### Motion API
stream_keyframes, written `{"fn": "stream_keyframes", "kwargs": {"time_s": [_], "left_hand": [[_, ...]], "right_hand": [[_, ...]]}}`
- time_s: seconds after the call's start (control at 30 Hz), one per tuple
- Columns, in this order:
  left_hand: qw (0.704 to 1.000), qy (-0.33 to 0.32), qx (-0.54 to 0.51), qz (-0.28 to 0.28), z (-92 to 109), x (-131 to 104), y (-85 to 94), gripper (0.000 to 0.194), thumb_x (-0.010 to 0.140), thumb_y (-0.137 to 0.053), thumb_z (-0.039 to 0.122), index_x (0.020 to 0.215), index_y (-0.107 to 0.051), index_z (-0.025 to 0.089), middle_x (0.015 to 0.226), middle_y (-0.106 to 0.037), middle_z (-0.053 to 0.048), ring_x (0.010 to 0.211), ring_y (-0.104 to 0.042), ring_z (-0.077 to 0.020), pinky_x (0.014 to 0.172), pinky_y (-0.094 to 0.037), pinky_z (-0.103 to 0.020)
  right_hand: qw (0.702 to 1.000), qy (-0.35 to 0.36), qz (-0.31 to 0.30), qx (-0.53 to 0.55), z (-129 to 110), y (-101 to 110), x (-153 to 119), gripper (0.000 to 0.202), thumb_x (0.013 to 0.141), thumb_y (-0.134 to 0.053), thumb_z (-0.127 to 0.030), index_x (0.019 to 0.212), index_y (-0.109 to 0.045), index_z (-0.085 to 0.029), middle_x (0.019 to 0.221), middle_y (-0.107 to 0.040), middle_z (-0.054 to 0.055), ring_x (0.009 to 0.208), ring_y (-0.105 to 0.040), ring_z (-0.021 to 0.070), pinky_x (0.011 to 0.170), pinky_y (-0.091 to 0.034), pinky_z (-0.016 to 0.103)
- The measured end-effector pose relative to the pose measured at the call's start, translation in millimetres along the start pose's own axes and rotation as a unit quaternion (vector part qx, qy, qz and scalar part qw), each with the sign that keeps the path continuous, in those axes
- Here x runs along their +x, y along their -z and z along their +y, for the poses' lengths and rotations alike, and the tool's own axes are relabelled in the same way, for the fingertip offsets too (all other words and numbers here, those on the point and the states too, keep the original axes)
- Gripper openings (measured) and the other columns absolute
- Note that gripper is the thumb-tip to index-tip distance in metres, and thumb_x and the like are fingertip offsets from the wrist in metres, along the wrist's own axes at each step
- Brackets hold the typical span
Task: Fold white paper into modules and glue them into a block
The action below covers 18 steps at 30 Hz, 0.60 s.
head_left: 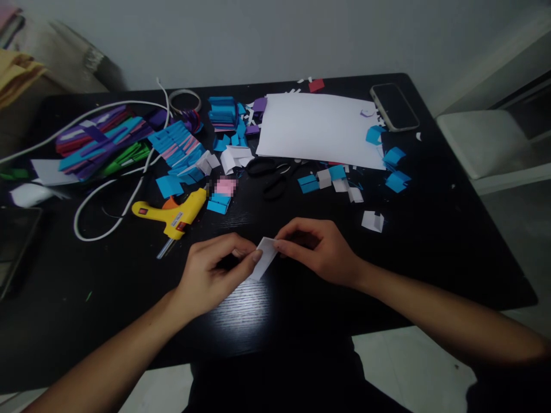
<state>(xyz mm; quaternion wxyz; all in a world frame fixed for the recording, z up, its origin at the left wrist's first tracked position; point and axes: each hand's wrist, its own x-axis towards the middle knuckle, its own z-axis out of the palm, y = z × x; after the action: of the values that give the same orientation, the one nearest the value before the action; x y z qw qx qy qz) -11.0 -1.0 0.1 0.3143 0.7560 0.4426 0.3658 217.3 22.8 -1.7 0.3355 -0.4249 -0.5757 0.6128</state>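
Note:
A small white paper piece (265, 259) is held between my two hands above the front middle of the black table. My left hand (217, 269) pinches its left edge between thumb and fingers. On the other side, my right hand (321, 249) pinches the upper right corner with thumb and forefinger. Left of the paper lies a yellow glue gun (172, 215), its nozzle toward small blue folded papers (218, 203). Black-handled scissors (275, 178) rest behind my hands, partly beside a large white sheet (321, 129).
A phone (394, 107) lies at the back right of the table (447, 258). Bundles of coloured paper strips (103, 143) and a looping white cable (77, 215) fill the left. Folded blue and white pieces (373, 221) are scattered near the sheet. A dark flat object (17, 241) sits far left.

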Motion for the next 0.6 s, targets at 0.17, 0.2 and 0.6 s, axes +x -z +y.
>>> {"fn": "stream_keyframes", "kwargs": {"time_s": [0.17,0.2,0.6], "left_hand": [[1.000,-0.006,-0.002,-0.001,-2.3,0.5,-1.2,0.011,0.091,-0.071,0.014,0.081,-0.067,0.016,0.071,-0.068,0.002,0.060,-0.062,-0.0083,0.057,-0.049,-0.019],[1.000,-0.006,-0.003,-0.002,-2.4,0.4,-1.3,0.011,0.091,-0.071,0.014,0.081,-0.067,0.016,0.071,-0.068,0.002,0.061,-0.062,-0.0083,0.057,-0.049,-0.019],[1.000,-0.004,-0.001,0.001,-1.7,-0.5,-0.7,0.013,0.092,-0.070,0.017,0.080,-0.067,0.017,0.070,-0.070,0.001,0.060,-0.063,-0.0096,0.055,-0.050,-0.020]], "right_hand": [[1.000,0.001,0.000,0.003,1.6,0.2,0.5,0.017,0.085,-0.082,-0.034,0.088,-0.076,-0.018,0.080,-0.073,0.000,0.073,-0.068,0.0126,0.066,-0.053,0.024],[1.000,0.001,0.001,0.005,1.8,0.2,0.5,0.017,0.084,-0.082,-0.033,0.087,-0.076,-0.018,0.081,-0.073,0.000,0.073,-0.068,0.0127,0.066,-0.053,0.024],[1.000,0.006,0.000,-0.006,2.0,0.2,0.7,0.017,0.085,-0.081,-0.033,0.087,-0.076,-0.018,0.080,-0.073,0.000,0.073,-0.067,0.0124,0.066,-0.053,0.024]]}}
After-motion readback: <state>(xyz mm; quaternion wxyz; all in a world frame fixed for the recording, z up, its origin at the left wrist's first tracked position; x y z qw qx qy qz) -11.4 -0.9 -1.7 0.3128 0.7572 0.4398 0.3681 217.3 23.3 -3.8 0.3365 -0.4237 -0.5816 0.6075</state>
